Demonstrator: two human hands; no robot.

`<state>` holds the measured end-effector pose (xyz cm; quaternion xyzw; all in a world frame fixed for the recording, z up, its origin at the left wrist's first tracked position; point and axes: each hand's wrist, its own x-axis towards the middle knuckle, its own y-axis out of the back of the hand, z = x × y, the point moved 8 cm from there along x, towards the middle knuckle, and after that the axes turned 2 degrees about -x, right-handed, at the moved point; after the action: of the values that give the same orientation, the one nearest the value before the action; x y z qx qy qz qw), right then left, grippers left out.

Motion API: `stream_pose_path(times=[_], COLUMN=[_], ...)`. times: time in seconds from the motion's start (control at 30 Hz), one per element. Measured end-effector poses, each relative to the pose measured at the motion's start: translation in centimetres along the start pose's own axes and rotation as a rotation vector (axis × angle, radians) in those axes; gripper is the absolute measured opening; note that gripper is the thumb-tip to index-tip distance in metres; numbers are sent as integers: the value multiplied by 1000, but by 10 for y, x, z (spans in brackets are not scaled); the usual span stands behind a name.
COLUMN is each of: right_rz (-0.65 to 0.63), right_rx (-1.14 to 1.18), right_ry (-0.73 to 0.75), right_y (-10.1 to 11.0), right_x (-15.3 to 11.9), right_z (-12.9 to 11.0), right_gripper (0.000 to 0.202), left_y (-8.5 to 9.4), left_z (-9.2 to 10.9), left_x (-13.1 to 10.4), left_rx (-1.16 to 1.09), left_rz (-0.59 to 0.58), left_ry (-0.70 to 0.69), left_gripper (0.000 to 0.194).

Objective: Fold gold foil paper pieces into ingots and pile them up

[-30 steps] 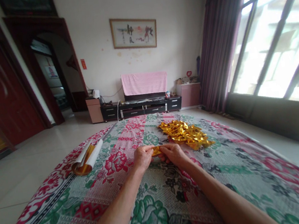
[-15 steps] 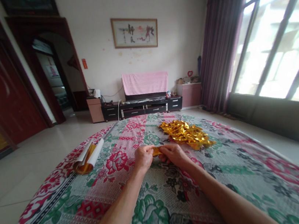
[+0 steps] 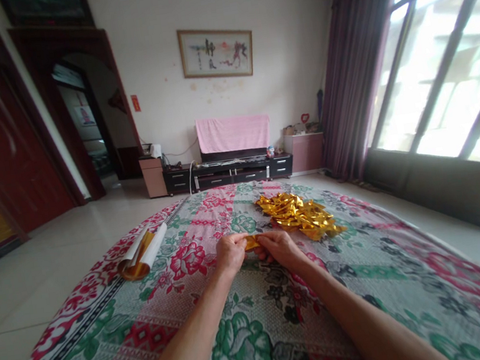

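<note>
A small piece of gold foil paper [image 3: 251,243] is stretched between my two hands above the flowered cloth. My left hand [image 3: 231,251] pinches its left end. The right end is between the closed fingers of my right hand [image 3: 278,247]. Just beyond my right hand lies a heap of shiny folded gold foil pieces [image 3: 298,214]. Off to the left, a curled roll of sheets [image 3: 145,251], white outside and gold inside, rests on the cloth.
The patterned cloth [image 3: 241,352] covers a broad rounded surface under my arms. Beyond it stands a low black cabinet [image 3: 248,175] with a pink cloth [image 3: 233,133] draped above. A purple curtain [image 3: 351,63] and windows are at the right.
</note>
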<state>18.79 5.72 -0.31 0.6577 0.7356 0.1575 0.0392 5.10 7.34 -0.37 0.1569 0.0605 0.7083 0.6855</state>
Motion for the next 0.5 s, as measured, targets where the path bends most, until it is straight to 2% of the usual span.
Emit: stream_pose_path(times=[0.23, 0.4, 0.5], right_rz=[-23, 30, -1], right_rx=[17, 49, 69], right_ry=[-27, -65, -75], right_y=[-2, 1, -1], right_x=[-2, -4, -6], right_z=[-3, -5, -9], right_gripper=[24, 26, 27], left_y=[0, -4, -3], left_z=[-5, -2, -2], left_x=[3, 2, 2], left_rx=[-4, -18, -76], left_rz=[22, -35, -41], left_ry=[0, -23, 19], left_gripper=[32, 30, 31])
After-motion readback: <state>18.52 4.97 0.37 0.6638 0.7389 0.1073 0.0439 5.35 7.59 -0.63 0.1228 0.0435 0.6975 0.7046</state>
